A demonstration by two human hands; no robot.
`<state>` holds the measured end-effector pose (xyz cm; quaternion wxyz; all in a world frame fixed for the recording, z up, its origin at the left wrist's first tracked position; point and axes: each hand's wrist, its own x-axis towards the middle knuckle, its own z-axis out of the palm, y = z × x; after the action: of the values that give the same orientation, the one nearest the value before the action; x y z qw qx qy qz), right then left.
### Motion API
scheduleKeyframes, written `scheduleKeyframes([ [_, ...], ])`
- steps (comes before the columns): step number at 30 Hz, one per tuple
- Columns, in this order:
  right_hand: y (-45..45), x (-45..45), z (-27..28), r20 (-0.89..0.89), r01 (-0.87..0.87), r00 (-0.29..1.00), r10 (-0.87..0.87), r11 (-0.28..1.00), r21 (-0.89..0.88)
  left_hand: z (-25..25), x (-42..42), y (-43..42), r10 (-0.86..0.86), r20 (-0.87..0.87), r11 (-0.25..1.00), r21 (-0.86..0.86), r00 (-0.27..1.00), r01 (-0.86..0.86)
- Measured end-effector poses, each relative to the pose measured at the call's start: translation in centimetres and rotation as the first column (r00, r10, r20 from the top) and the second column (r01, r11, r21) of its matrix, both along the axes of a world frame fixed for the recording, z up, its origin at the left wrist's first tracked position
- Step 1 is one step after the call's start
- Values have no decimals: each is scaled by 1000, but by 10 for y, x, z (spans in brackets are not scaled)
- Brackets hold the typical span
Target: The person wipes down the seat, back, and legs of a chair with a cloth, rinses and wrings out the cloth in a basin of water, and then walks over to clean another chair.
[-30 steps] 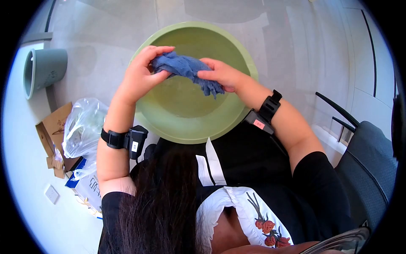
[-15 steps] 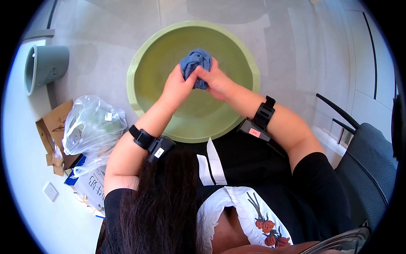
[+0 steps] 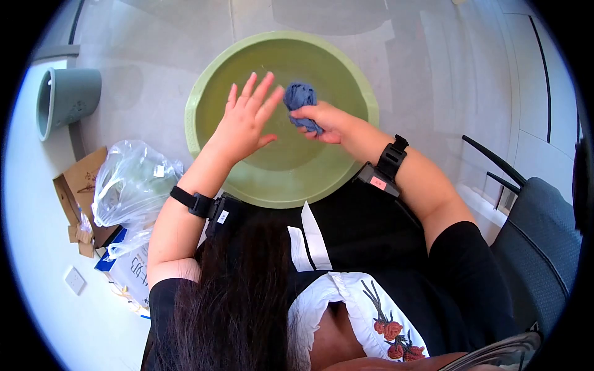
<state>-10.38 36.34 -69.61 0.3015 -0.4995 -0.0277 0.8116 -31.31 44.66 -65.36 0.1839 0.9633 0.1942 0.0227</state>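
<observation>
A bunched blue cloth point(image 3: 300, 97) is gripped in my right hand point(image 3: 325, 122), above the right half of a large green basin point(image 3: 281, 196). My right thumb presses across the cloth, and its lower end sticks out below the fingers. To the left, my left hand point(image 3: 246, 123) is over the basin with its fingers spread and nothing in it, apart from the cloth. Shallow liquid seems to lie in the basin, though its depth cannot be told.
A grey-green bin point(image 3: 71, 99) stands at the upper left. Below it are an open cardboard box point(image 3: 80, 179), a clear plastic bag point(image 3: 133, 185) and a printed carton point(image 3: 127, 266). A dark chair point(image 3: 538, 241) stands at the right. Both forearms wear strapped black devices.
My left hand has let go of the cloth, opened and moved left. My right hand keeps the cloth and has shifted slightly right.
</observation>
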Motion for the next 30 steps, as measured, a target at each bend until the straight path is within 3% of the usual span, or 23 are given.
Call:
scheduleKeyframes([
  [2,-2,-8,12,-69,-162,984,162,987,5,-11,-2,1,-221,37,960,183,974,211],
  [5,-6,-13,10,-138,-440,886,444,896,60,-38,13,-12,-333,445,939,231,831,253],
  [7,-7,-18,12,-156,-560,809,566,824,88,-38,14,-25,-250,399,956,245,882,160],
  [9,-6,-22,23,-64,-603,794,605,796,53,-31,18,-32,-211,334,943,315,919,102],
  [10,-5,-23,27,-17,-623,782,623,782,34,-29,19,-33,-190,221,948,296,957,120],
  [12,-4,-23,25,-22,-584,811,585,811,35,-27,19,-37,-146,-17,958,248,989,146],
  [13,-3,-23,23,-25,-564,825,565,825,37,-29,19,-37,-111,-47,964,239,993,119],
  [16,-14,-34,-2,353,-430,845,402,903,3,-39,25,-39,-4,-159,980,194,987,35],
  [19,-5,-31,-6,767,-717,555,321,652,246,-42,32,-39,112,-283,989,123,953,-80],
  [22,11,-27,0,916,-863,257,309,500,74,-39,41,-37,229,-343,972,40,911,-230],
  [25,14,-23,5,952,-867,205,226,494,70,-30,48,-34,257,-385,929,-155,887,-336],
  [28,5,-23,4,995,-937,51,81,348,20,-28,48,-35,259,-332,838,-390,907,-382],
  [30,5,-22,7,993,-942,51,109,337,11,-30,46,-37,260,-323,764,-507,910,-399],
])
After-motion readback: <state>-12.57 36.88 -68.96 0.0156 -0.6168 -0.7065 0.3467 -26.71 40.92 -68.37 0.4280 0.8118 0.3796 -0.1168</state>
